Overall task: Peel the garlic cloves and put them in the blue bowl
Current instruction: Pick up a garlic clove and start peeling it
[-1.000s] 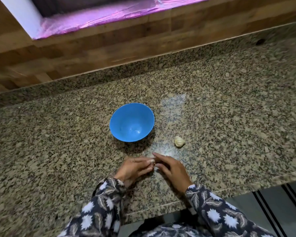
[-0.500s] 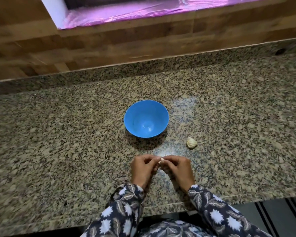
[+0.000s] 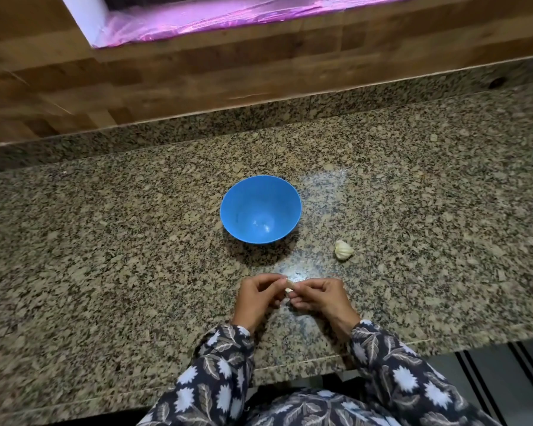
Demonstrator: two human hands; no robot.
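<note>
A blue bowl (image 3: 260,209) stands on the granite counter (image 3: 105,256), with nothing visible inside it. To its lower right lies a pale piece of a garlic bulb (image 3: 343,249). Nearer the front edge, my left hand (image 3: 257,298) and my right hand (image 3: 320,296) meet fingertip to fingertip. Between them they pinch a small pale garlic clove (image 3: 290,285), mostly hidden by the fingers. Both hands hover just above the counter, below the bowl.
A low granite upstand and a wooden wall (image 3: 197,84) run along the back of the counter. A pink-lit ledge (image 3: 228,16) sits above. The counter's front edge (image 3: 290,364) is just under my wrists, with dark striped floor (image 3: 505,379) at the lower right.
My hands went from lying flat near the counter to curled fingers that pinch the clove between them. The view has shifted, so the bowl sits further right in the frame.
</note>
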